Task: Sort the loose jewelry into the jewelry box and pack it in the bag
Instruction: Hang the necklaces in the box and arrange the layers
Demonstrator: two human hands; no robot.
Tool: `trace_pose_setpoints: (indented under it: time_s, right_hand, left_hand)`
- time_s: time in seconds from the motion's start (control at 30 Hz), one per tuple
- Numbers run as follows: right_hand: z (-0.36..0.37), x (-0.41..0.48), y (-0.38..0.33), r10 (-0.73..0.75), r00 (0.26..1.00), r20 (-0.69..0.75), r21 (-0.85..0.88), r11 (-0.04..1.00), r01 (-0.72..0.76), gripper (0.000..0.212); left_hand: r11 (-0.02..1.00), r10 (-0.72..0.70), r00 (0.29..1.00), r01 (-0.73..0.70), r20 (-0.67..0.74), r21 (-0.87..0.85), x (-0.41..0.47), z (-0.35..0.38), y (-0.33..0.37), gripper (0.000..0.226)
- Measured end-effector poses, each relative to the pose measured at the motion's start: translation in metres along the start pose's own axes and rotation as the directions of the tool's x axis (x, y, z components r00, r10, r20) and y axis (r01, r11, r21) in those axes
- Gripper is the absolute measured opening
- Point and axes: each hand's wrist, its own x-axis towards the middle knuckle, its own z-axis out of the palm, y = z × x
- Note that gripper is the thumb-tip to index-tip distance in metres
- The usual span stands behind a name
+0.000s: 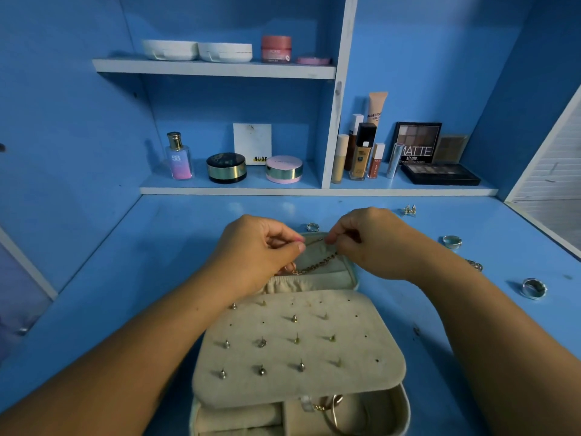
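Observation:
An open beige jewelry box point(371, 413) lies on the blue desk in front of me. Its earring panel point(298, 347) carries several stud earrings. Over the box's lid section, my left hand point(261, 250) and my right hand point(367, 243) each pinch an end of a gold chain point(317, 265), which sags between them against the lid's lining. Loose pieces lie on the desk: a ring point(312, 227) just behind the box, a pair of earrings point(410, 210), a silver ring point(452, 241), a chain piece point(474, 265) partly behind my right forearm, and another ring point(533, 288).
Shelves behind the desk hold a perfume bottle point(178, 157), compact jars point(226, 167), foundation bottles point(361, 152) and eyeshadow palettes point(440, 174). The upper shelf carries white cases point(169, 49) and a pink jar point(276, 48). No bag is in view.

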Motion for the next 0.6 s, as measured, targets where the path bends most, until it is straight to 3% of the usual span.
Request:
trace_pose_setpoints:
  time_s: [0.23,0.43,0.6]
  right_hand:
    - [0.013,0.005,0.000,0.000,1.000,0.018,-0.103,0.995,0.002,0.020]
    - [0.009,0.002,0.001,-0.013,1.000,-0.025,-0.088,0.996,0.011,0.011]
    - [0.012,0.003,0.003,-0.024,1.000,-0.009,-0.135,0.991,0.023,0.018]
  left_hand:
    - [0.991,0.041,0.999,-0.042,0.006,0.129,-0.002,0.001,0.001,0.023]
    - [0.973,0.043,0.999,-0.041,-0.003,0.225,-0.002,0.002,0.001,0.008]
    - [0.964,0.042,0.999,-0.043,0.011,0.261,-0.003,0.000,0.002,0.021]
